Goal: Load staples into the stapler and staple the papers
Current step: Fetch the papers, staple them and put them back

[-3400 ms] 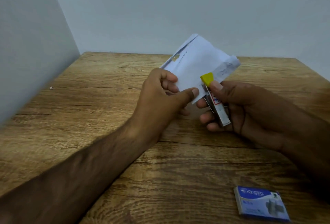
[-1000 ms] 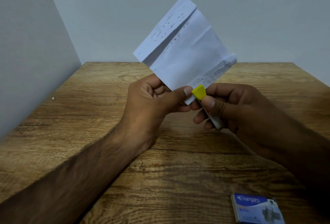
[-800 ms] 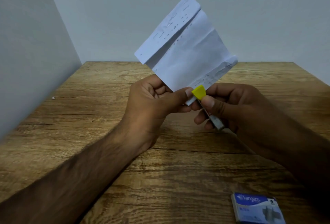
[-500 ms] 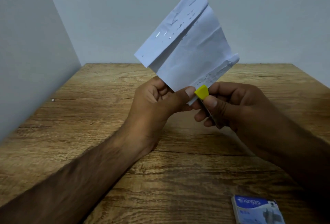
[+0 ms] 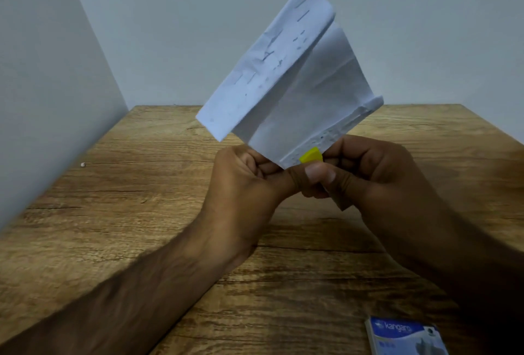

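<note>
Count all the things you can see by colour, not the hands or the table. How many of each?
White: 1, the paper, pinched at its lower corner by the left hand.
Yellow: 1, the stapler tip; the right hand hides the rest.
Blue: 1, the staple box lying on the table.
Total: 3

Left hand [image 5: 243, 184] pinches papers [image 5: 286, 82]; right hand [image 5: 365, 173] squeezes stapler [image 5: 311, 155] on corner.
</note>
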### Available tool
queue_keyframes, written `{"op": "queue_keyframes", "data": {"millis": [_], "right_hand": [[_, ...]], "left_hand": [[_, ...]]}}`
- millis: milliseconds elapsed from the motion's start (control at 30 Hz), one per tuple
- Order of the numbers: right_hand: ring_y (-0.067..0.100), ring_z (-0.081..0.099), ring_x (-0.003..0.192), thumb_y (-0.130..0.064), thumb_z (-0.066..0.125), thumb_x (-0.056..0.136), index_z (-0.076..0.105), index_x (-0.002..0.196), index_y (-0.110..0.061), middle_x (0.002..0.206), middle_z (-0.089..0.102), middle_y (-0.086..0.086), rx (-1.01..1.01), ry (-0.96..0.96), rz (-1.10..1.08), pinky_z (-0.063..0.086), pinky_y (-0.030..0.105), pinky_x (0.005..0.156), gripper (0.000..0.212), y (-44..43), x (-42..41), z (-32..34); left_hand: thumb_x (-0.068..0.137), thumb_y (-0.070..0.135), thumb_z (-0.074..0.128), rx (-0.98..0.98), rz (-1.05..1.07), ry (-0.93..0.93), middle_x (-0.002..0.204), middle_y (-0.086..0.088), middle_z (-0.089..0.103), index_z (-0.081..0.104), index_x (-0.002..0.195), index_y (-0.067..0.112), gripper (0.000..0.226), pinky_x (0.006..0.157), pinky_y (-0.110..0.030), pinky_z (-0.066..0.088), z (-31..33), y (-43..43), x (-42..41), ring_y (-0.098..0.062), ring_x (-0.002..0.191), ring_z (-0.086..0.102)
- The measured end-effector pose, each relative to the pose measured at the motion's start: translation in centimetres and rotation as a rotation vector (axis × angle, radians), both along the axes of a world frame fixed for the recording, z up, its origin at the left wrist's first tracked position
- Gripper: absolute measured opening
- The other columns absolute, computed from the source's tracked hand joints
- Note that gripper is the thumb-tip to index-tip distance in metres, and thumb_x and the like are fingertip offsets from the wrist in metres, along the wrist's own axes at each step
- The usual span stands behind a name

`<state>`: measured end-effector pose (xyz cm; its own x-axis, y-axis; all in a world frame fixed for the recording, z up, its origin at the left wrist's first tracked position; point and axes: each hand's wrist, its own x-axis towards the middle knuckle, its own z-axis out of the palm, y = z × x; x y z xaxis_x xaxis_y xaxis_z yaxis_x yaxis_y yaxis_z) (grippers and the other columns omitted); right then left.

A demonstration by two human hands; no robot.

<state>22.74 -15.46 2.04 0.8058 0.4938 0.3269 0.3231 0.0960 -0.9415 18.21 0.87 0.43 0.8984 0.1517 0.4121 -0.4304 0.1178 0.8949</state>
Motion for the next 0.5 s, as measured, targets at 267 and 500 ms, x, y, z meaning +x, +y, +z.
{"op": "queue_keyframes", "data": {"millis": [267,500], "right_hand": [[0.015,0.073,0.069,-0.021,0.069,0.084,0.075,0.099,-0.009,0.078,0.077,0.011,-0.056,0.04,-0.005,0.055,0.019,0.059,0.02,0.1,-0.2,0.3],[0.013,0.073,0.077,-0.028,0.067,0.081,0.074,0.108,-0.018,0.086,0.079,0.003,-0.053,0.035,0.06,0.058,0.025,0.064,0.029,-0.6,0.5,0.7]], "left_hand": [[0.08,0.004,0.079,-0.02,-0.111,0.086,0.079,-0.018,0.075,0.074,0.089,-0.007,0.015,0.074,-0.045,0.062,0.1,1.0,0.4,-0.032,0.068,0.068],[0.087,0.015,0.076,-0.099,-0.217,0.123,0.093,-0.017,0.078,0.077,0.103,0.002,0.02,0.084,-0.042,0.062,0.5,1.8,0.8,-0.033,0.083,0.073]]}}
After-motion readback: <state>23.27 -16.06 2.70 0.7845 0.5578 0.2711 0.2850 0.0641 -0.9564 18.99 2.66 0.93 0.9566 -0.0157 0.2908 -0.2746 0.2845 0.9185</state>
